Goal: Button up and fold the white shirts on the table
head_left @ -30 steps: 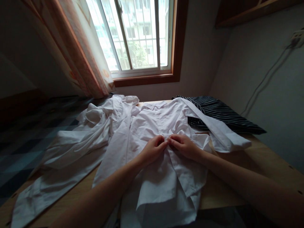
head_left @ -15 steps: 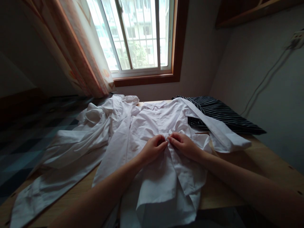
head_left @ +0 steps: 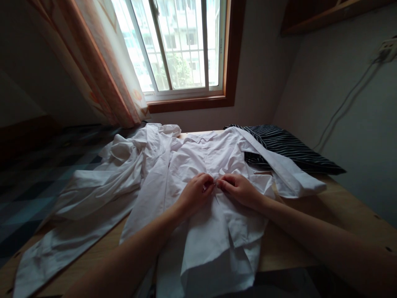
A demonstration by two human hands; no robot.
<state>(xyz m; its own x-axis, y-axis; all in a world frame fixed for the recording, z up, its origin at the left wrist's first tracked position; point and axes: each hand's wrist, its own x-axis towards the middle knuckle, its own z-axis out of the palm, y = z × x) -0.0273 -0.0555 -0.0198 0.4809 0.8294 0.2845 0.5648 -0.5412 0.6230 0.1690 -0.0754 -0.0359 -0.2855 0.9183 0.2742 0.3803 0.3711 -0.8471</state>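
A white button-up shirt (head_left: 201,157) lies face up, its collar toward the window and its lower hem hanging over the near table edge. At its front placket, around the middle, my left hand (head_left: 198,189) pinches the fabric. My right hand (head_left: 237,188) pinches the same placket from the other side, with the fingertips of both hands nearly touching. Any button between the fingers is too small and hidden to make out. Left of this shirt, a second white garment (head_left: 102,186) lies crumpled.
The shirt lies on a wooden table (head_left: 341,215). Behind its right sleeve is a black striped cloth (head_left: 288,145). To the left is a dark checked bedspread (head_left: 25,198). A curtain (head_left: 105,62) hangs beside the window (head_left: 186,49); a cable (head_left: 344,103) runs down the right wall.
Both hands have shifted slightly left while still pinching the placket. The shirt's loose lower front has folded and moved a little with them.
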